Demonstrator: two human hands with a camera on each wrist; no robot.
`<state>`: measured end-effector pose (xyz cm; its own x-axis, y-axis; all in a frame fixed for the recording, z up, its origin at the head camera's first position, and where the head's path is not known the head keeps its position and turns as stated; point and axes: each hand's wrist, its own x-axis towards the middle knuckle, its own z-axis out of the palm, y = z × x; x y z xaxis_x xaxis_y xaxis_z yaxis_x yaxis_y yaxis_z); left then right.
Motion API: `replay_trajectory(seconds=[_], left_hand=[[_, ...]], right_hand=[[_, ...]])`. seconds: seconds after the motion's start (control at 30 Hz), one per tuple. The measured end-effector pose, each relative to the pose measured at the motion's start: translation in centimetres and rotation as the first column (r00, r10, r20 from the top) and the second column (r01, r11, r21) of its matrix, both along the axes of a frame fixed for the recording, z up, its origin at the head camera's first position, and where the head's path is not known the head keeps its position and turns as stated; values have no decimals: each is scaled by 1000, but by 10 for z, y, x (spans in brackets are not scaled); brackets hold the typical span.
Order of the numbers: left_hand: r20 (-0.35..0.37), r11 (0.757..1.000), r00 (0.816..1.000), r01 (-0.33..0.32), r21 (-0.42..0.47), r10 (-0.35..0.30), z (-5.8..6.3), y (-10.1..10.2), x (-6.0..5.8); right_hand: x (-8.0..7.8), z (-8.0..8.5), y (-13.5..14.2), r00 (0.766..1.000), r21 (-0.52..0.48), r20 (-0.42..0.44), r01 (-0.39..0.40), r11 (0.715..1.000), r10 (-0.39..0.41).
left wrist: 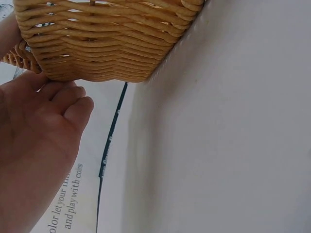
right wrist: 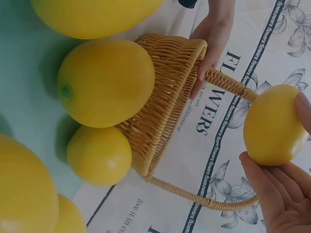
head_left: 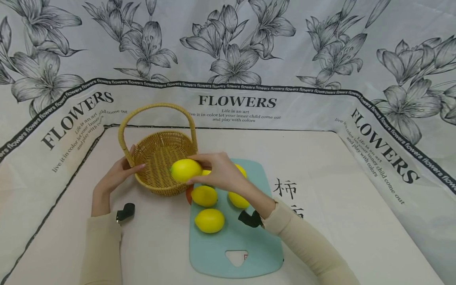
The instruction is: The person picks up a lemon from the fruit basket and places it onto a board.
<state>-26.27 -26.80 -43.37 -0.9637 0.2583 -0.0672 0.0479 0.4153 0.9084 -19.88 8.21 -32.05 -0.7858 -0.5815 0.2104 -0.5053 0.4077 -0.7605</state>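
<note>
The right hand point(head_left: 222, 172) pinches a yellow lemon point(head_left: 185, 170) between thumb and curled fingers, the thumb under the fruit and the fingertips over its top. The lemon sticks out to the left of the hand, hanging just above the near rim of the wicker basket point(head_left: 156, 158) where that rim meets the teal cutting board point(head_left: 256, 245). In the right wrist view the same lemon point(right wrist: 273, 125) sits against the fingers point(right wrist: 260, 177) at the right edge, with the basket point(right wrist: 163, 92) and its arched handle behind it.

The left hand point(head_left: 119, 174) rests against the basket's left outer wall, fingers fairly straight and laid along the weave beside the base of the handle (the left wrist view shows the fingers point(left wrist: 65, 99) just under the woven wall point(left wrist: 102, 43), touching or very nearly touching it). It curls round nothing.

Below and to the right of the held fruit, more lemons lie on the board: one point(head_left: 204, 196) just beneath the right hand, one point(head_left: 209, 220) nearer the person, one point(head_left: 238, 200) under the wrist, and another partly hidden behind the hand point(head_left: 241, 170). Something small and orange point(head_left: 189, 194) peeks out at the board's left edge; what it is cannot be told. Board and basket stand on a pale tabletop point(head_left: 356, 206), with a flower-printed cloth point(head_left: 235, 55) hung behind.
</note>
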Motion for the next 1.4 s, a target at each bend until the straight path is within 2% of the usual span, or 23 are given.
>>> replay_trajectory(seconds=[0.3,0.73,0.97,1.03,1.1,1.33,1.4], left_hand=[[-9,1000,1000,1,-2,-1,-2,-1,0],[7,1000,1000,-1,-19,1,-2,-2,2],[0,1000,1000,6,-4,-6,-3,-2,4],[3,1000,1000,8,-3,-8,0,0,5],[9,1000,1000,9,3,-9,8,4,9],[13,1000,1000,4,2,-4,14,6,10],[16,1000,1000,3,4,-4,21,9,14]], right_hand=[[11,-6,16,1000,-27,12,10,1000,-10],[29,-15,42,997,14,17,80,997,-80],[35,-19,53,997,36,1,83,996,-83],[37,-21,56,996,37,6,88,995,-88],[39,-23,59,995,33,14,97,995,-97],[44,-30,71,993,29,24,112,993,-112],[46,-32,75,992,36,22,121,992,-122]])
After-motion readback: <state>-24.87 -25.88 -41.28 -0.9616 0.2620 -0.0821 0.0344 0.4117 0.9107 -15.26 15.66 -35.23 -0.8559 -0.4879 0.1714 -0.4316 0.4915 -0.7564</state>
